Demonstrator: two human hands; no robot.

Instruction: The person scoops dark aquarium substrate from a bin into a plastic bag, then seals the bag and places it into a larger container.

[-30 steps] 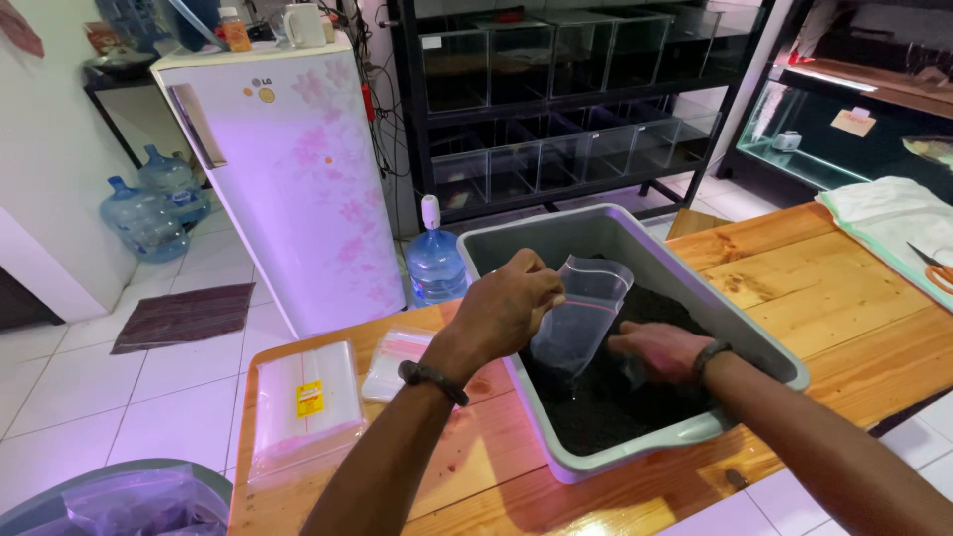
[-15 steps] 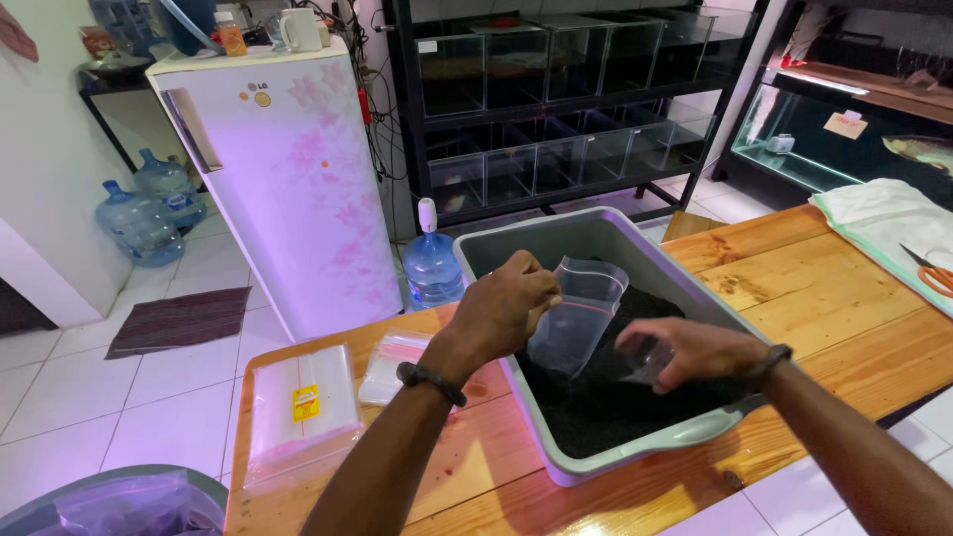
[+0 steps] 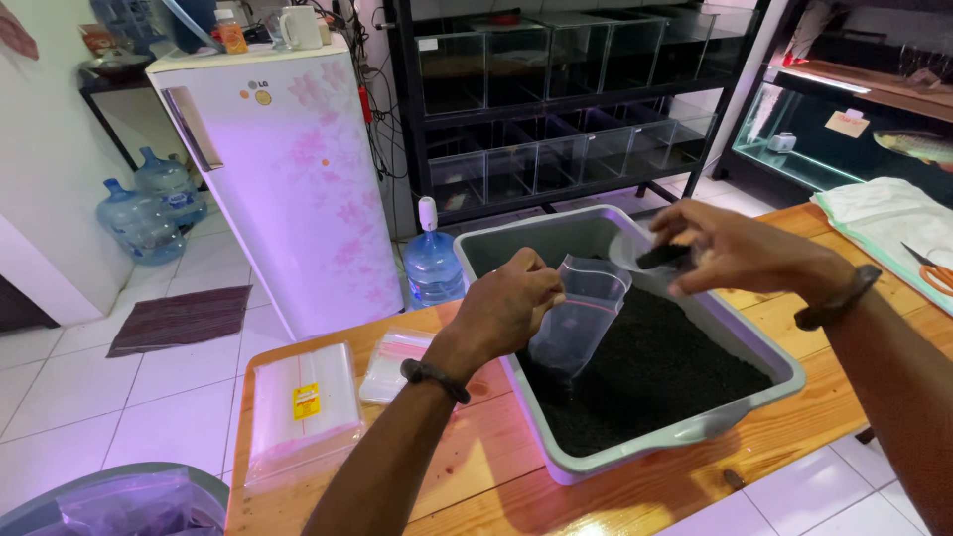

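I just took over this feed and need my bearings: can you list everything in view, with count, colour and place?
Tub: one, grey, on the table, holding black granules.
Zip bag: one, clear, held open above the granules.
Scoop: one, small and clear, loaded with black granules, above the bag.
Bag stacks: two, clear, on the table's left part.
Table: one, wooden.
Fridge: one, white with pink flowers, behind the table.
Water jugs: three, blue, on the floor.
Glass tanks: several, on the black rack.
Left hand: grips the bag.
Right hand: holds the scoop.
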